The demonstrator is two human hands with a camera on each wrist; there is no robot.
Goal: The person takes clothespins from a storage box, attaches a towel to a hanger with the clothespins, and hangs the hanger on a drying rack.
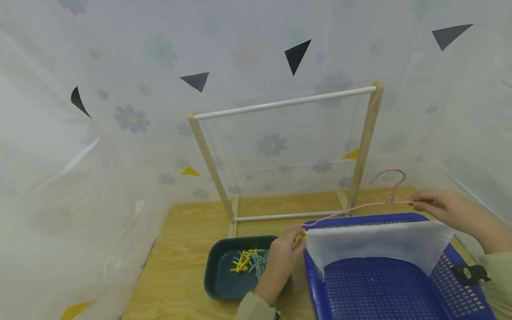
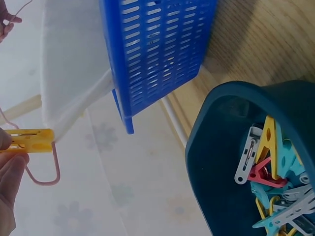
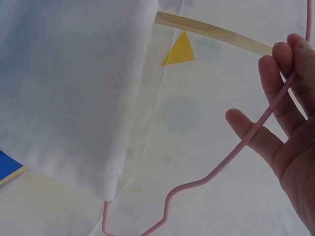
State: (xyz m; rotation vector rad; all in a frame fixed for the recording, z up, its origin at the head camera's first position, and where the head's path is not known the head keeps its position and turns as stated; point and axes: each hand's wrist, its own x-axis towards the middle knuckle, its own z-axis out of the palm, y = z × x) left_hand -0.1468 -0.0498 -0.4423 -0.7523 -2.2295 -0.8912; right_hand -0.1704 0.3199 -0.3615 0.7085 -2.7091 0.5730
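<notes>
A pink wire hanger [image 3: 252,133] is held up by both hands above a blue plastic basket [image 1: 314,291]. From its lower bar hangs a white cloth [image 1: 380,242], the bottom edge drooping over the basket. My left hand [image 1: 281,253] pinches a yellow clothespin [image 2: 37,140] at the hanger's left end, where the pin meets the cloth's corner. Whether its jaws grip both cloth and wire is hard to tell. The right hand [image 1: 452,212] holds the hanger's sloping wire just right of the hook, between thumb and fingers in the right wrist view.
A dark green bin [image 1: 213,275] with several clothespins [image 2: 268,142] in yellow, blue, grey and red stands left of the basket, partly behind the left forearm. Behind both stands a wooden rack with a white top rail [image 1: 280,104]. Patterned sheeting surrounds the wooden table [image 1: 172,253].
</notes>
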